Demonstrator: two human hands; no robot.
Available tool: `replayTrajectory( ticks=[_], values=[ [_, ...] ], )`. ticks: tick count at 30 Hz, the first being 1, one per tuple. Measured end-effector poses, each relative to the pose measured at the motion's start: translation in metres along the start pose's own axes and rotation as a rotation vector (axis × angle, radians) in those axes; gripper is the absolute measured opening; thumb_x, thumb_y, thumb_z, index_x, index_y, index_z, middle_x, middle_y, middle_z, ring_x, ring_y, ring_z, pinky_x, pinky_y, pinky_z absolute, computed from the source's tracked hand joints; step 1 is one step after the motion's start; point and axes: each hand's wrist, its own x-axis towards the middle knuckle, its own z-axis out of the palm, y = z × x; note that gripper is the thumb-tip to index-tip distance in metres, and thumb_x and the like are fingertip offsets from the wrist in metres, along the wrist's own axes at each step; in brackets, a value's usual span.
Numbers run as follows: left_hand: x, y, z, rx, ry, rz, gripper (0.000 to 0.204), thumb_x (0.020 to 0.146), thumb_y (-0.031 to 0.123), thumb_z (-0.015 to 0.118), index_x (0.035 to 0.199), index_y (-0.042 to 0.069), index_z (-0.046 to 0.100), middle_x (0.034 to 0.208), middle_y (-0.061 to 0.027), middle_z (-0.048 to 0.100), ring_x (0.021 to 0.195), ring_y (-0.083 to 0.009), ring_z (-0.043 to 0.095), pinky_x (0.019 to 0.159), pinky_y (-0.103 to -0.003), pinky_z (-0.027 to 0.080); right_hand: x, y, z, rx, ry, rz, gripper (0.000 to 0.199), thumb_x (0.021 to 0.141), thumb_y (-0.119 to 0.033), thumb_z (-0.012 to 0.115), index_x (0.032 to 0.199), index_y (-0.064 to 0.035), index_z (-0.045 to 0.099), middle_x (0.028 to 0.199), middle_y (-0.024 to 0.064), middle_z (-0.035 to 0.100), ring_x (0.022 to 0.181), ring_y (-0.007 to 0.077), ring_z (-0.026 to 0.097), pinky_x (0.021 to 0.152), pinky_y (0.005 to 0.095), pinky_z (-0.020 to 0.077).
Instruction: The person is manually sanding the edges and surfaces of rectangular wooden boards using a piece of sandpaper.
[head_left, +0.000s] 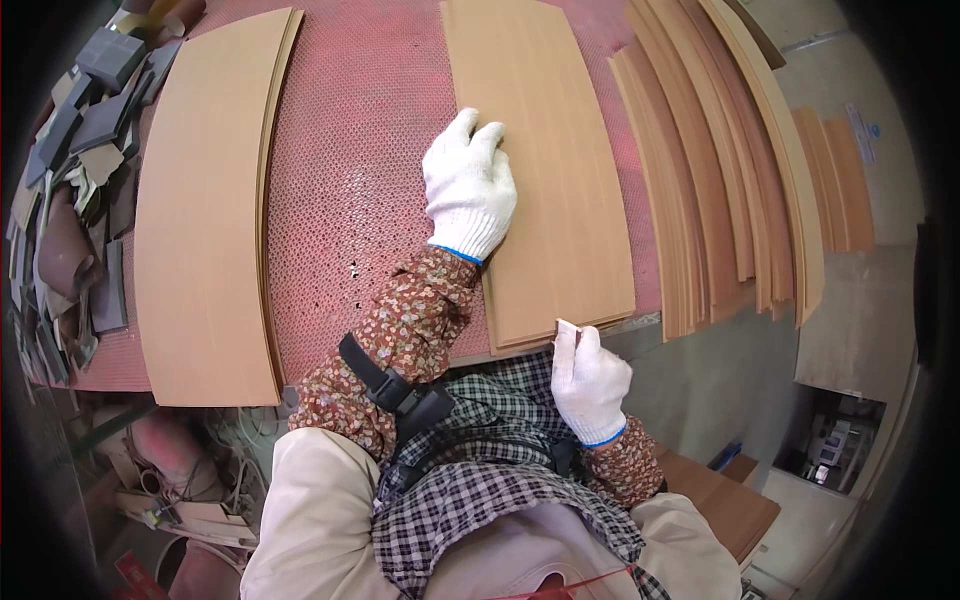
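A stack of long light-brown wooden boards (560, 200) lies lengthwise before me on a red perforated mat (350, 180). My left hand (470, 185), in a white knit glove with a blue cuff, rests on the stack's left edge, fingers stretched forward and slightly apart. At the near end of the boards, my right hand (590, 380), gloved the same way, is closed in a pinch. Between its thumb and fingers is a small folded piece of sandpaper (567, 327), pale outside with brown showing, right by the boards' near edge.
Another board stack (205, 220) lies to the left. Beyond it is a heap of grey blocks and sandpaper scraps (85, 200). Several boards stand close together (700, 180) on the right. Brown panels (710, 500) lie lower, beside my right arm.
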Motion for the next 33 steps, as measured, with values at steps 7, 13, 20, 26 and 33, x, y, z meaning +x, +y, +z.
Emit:
replayTrajectory(
  ticks=[7,13,20,26,33],
  values=[
    [0.007,-0.007,0.001,-0.012,0.047,0.011,0.023,0.089,0.001,0.066,0.111,-0.001,0.073,0.119,-0.0217,0.071,0.106,-0.041,0.07,0.096,-0.047,0.057,0.007,-0.021,-0.007,0.046,-0.079,-0.03,0.03,0.103,-0.024,0.068,0.08,-0.0113,0.054,0.053,0.0105,0.059,0.043,0.0305,0.06,0.042,0.0424,0.0452],
    [0.016,-0.008,0.005,0.009,0.078,0.034,0.023,0.089,0.001,0.068,0.111,0.0,0.072,0.117,-0.0199,0.072,0.106,-0.0399,0.07,0.096,-0.047,0.057,0.024,-0.028,-0.014,-0.016,-0.1,-0.06,0.031,0.104,-0.025,0.068,0.081,-0.0112,0.053,0.053,0.0109,0.058,0.043,0.0305,0.06,0.041,0.0425,0.0452],
    [0.018,0.0,0.005,0.008,0.094,0.015,0.026,0.089,0.0,0.069,0.115,0.0,0.072,0.117,-0.0208,0.074,0.11,-0.0399,0.07,0.1,-0.048,0.056,0.094,-0.026,-0.012,-0.029,-0.156,-0.086,0.029,0.107,-0.029,0.059,0.086,-0.0086,0.058,0.056,0.0141,0.064,0.048,0.0334,0.066,0.045,0.0467,0.0511],
    [0.026,0.014,0.0,0.017,0.031,-0.062,0.028,0.091,0.003,0.07,0.119,0.003,0.074,0.126,-0.0224,0.073,0.12,-0.04,0.068,0.108,-0.049,0.052,0.219,-0.029,0.015,-0.067,-0.06,-0.085,0.029,0.105,-0.031,0.054,0.094,-0.0069,0.065,0.072,0.0173,0.074,0.066,0.0366,0.075,0.06,0.0508,0.0596],
    [0.026,0.037,0.005,-0.016,0.054,-0.07,0.033,0.089,-0.001,0.069,0.122,0.003,0.073,0.127,-0.0237,0.072,0.12,-0.0427,0.067,0.107,-0.049,0.052,0.377,-0.029,0.011,-0.087,-0.109,-0.056,0.035,0.099,-0.033,0.055,0.106,-0.0086,0.079,0.1,0.0236,0.079,0.094,0.0441,0.077,0.08,0.0587,0.0602]
  ],
)
